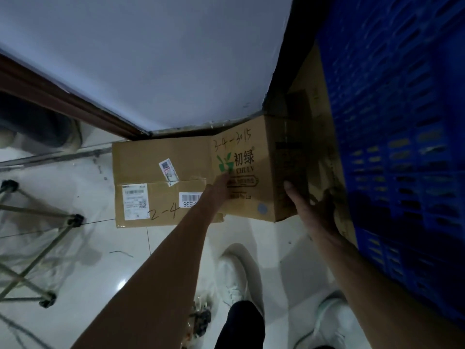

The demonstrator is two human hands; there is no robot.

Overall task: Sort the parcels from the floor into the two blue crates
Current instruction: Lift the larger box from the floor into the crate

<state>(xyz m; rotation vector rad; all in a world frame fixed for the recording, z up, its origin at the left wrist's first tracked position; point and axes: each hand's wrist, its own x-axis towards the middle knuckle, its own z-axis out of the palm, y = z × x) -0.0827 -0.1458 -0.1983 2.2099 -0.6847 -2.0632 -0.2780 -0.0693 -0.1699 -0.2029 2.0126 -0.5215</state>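
A tall cardboard parcel (pixel 251 157) with a green leaf logo and handwritten numbers stands on the floor by the wall. My left hand (pixel 221 185) lies flat against its left face, fingers straight. My right hand (pixel 309 210) is on its shaded right side, with fingers extended along the face. A flat cardboard parcel (pixel 156 182) with labels and "2-4" written on it lies on the floor just left of the tall one. A blue crate (pixel 402 147) rises at the right edge, close to my right forearm.
A white wall (pixel 163 59) stands right behind the parcels. A folding metal frame (pixel 37 248) occupies the left floor. My white shoes (pixel 234 278) are on the glossy white tiles below. More cardboard (pixel 317 102) sits between the tall parcel and the crate.
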